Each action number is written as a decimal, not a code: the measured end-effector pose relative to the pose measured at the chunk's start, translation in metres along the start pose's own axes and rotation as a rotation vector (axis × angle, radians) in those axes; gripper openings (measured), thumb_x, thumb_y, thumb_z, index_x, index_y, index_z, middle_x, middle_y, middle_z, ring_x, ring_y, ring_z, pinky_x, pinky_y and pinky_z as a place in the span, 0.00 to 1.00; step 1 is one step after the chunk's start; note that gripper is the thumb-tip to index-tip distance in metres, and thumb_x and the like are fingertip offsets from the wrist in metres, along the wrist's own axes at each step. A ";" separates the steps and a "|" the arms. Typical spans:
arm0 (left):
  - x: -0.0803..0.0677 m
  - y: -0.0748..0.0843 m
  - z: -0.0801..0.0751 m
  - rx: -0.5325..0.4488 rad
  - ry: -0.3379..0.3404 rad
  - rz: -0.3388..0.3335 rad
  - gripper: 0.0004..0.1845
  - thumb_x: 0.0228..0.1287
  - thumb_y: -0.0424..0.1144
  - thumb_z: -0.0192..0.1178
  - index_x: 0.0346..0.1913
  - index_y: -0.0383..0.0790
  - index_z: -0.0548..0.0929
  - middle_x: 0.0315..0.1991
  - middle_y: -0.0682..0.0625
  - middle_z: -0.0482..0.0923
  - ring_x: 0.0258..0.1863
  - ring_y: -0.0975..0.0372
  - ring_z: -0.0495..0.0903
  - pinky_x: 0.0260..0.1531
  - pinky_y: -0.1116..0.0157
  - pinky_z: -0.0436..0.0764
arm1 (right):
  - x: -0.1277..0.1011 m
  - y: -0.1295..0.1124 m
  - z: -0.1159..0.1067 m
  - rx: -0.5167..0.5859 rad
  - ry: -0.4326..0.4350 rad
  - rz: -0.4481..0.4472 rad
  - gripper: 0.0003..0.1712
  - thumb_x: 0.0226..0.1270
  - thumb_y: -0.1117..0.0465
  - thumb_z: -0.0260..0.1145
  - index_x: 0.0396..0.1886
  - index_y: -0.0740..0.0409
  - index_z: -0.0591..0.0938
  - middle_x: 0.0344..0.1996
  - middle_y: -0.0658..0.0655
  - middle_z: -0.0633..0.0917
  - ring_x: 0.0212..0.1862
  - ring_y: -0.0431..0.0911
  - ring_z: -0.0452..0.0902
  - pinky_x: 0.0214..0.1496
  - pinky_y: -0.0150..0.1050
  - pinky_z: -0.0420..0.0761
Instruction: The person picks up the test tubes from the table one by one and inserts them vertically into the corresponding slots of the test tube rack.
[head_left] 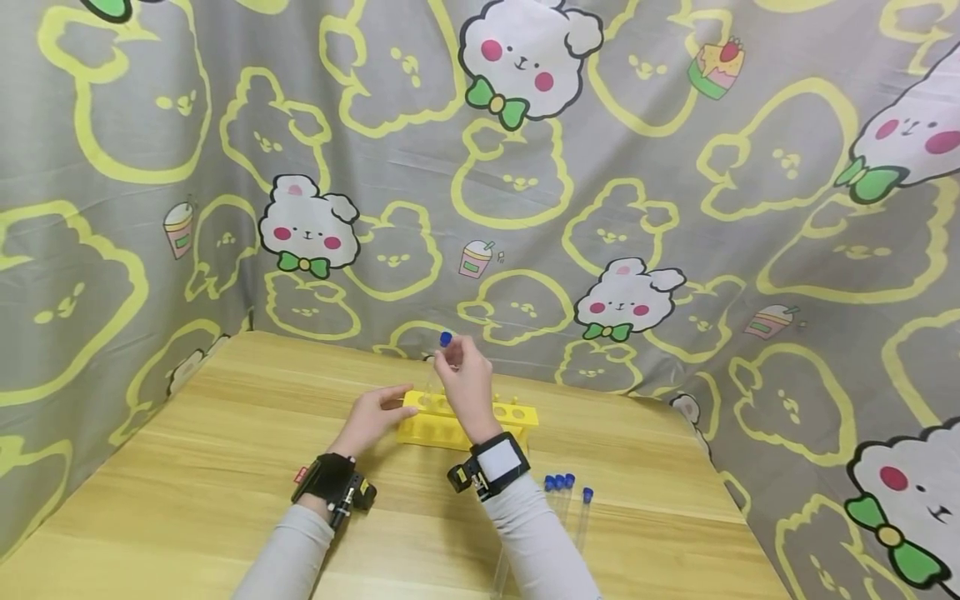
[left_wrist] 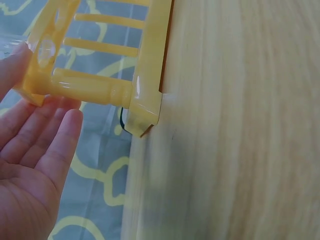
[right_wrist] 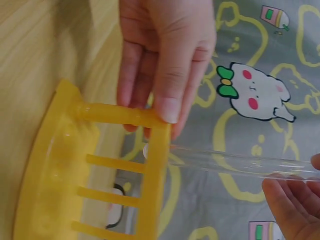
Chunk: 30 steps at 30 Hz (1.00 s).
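A yellow test-tube rack (head_left: 510,414) stands on the wooden table near its far edge. My left hand (head_left: 390,404) rests against the rack's left end with straight fingers (left_wrist: 55,150); the right wrist view shows those fingers (right_wrist: 165,75) lying on the rack (right_wrist: 55,165) at its top plate and end post. My right hand (head_left: 457,367) pinches a clear test tube with a blue cap (head_left: 446,339) just above the rack. The tube (right_wrist: 235,163) reaches with its rounded bottom to a hole in the top plate, and my right fingertips (right_wrist: 292,202) hold its upper part.
Several more blue-capped tubes (head_left: 564,492) lie on the table (head_left: 187,467) to the right of my right forearm. A grey cloth with cartoon bears (head_left: 525,167) hangs behind and beside the table. The rack (left_wrist: 145,65) sits close to that cloth.
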<state>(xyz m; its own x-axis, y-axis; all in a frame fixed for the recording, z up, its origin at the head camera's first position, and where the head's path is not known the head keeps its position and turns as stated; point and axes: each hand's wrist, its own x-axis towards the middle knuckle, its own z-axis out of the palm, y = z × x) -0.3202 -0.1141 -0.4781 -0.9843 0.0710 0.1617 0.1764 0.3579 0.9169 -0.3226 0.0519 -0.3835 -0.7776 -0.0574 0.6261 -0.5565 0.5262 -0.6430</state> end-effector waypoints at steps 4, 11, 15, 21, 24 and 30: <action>-0.001 0.002 0.000 0.005 -0.002 -0.005 0.29 0.61 0.45 0.67 0.64 0.41 0.76 0.60 0.38 0.79 0.56 0.47 0.81 0.56 0.52 0.81 | -0.003 0.004 0.004 0.000 -0.021 0.027 0.08 0.67 0.62 0.65 0.41 0.61 0.78 0.34 0.60 0.86 0.37 0.49 0.86 0.37 0.33 0.87; 0.000 0.005 0.000 0.035 0.001 -0.016 0.28 0.61 0.44 0.67 0.64 0.41 0.76 0.60 0.37 0.78 0.56 0.47 0.81 0.56 0.53 0.81 | -0.009 0.012 0.012 -0.038 -0.064 0.080 0.08 0.66 0.61 0.65 0.39 0.61 0.78 0.34 0.59 0.87 0.37 0.49 0.86 0.37 0.35 0.87; 0.000 0.006 0.000 0.050 -0.002 -0.012 0.28 0.62 0.44 0.67 0.64 0.40 0.76 0.61 0.37 0.78 0.56 0.47 0.81 0.56 0.53 0.81 | -0.013 0.017 0.017 -0.043 -0.084 0.081 0.07 0.66 0.62 0.65 0.39 0.61 0.78 0.34 0.58 0.87 0.37 0.48 0.86 0.37 0.34 0.86; 0.001 0.008 -0.001 0.057 -0.014 -0.002 0.28 0.62 0.43 0.66 0.65 0.39 0.75 0.63 0.38 0.76 0.57 0.47 0.80 0.56 0.53 0.82 | -0.019 0.025 0.023 -0.050 -0.099 0.072 0.05 0.65 0.63 0.65 0.36 0.60 0.77 0.32 0.57 0.86 0.36 0.48 0.86 0.35 0.34 0.85; 0.001 0.010 -0.001 0.059 -0.014 -0.005 0.28 0.63 0.43 0.66 0.65 0.38 0.75 0.63 0.37 0.76 0.57 0.46 0.80 0.56 0.52 0.81 | -0.021 0.027 0.026 -0.053 -0.101 0.069 0.05 0.65 0.63 0.64 0.36 0.60 0.77 0.31 0.58 0.86 0.36 0.49 0.86 0.36 0.34 0.85; -0.001 0.011 -0.002 0.056 -0.009 -0.017 0.28 0.62 0.43 0.66 0.64 0.39 0.76 0.61 0.36 0.77 0.57 0.46 0.80 0.57 0.51 0.80 | -0.023 0.027 0.029 -0.040 -0.118 0.097 0.05 0.66 0.63 0.64 0.37 0.59 0.77 0.33 0.58 0.86 0.38 0.49 0.86 0.37 0.34 0.86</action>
<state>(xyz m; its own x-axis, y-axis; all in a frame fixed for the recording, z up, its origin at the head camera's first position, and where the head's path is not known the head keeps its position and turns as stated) -0.3173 -0.1122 -0.4672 -0.9871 0.0731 0.1423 0.1599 0.4111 0.8975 -0.3278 0.0430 -0.4281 -0.8574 -0.1026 0.5043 -0.4668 0.5677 -0.6781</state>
